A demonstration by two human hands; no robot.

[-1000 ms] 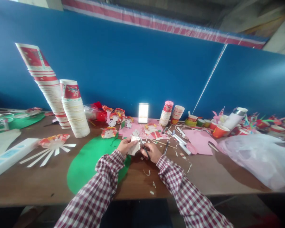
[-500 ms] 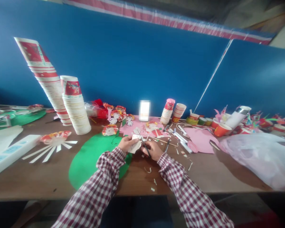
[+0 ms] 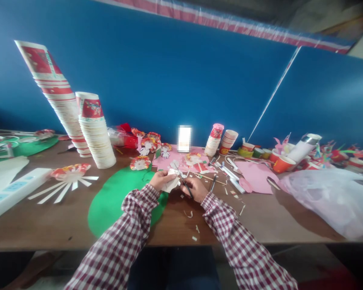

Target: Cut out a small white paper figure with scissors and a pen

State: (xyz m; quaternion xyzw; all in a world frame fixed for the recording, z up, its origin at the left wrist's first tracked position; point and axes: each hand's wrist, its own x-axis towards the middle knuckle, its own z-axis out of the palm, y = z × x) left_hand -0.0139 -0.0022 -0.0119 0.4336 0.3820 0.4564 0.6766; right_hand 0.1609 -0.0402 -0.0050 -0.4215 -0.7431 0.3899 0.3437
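Note:
My left hand pinches a small piece of white paper above the table, beside the right edge of a green sheet. Wrapped round the dark handles of a pair of scissors is my right hand. The scissor blades point up and to the left, against the paper's right edge; whether they are biting into it I cannot tell. Paper scraps lie on the table just below my hands. Behind the blades is a pink sheet with cut-out pieces on it.
Tall stacks of paper cups stand at the left, near a power strip and a cut cup with fanned strips. Pens, another pink sheet, decorated cups and a plastic bag are at the right. A blue partition rises behind.
The view has shifted slightly. The white paper has turned a little in my left hand, its lower part now hanging further down. Both hands keep their hold.

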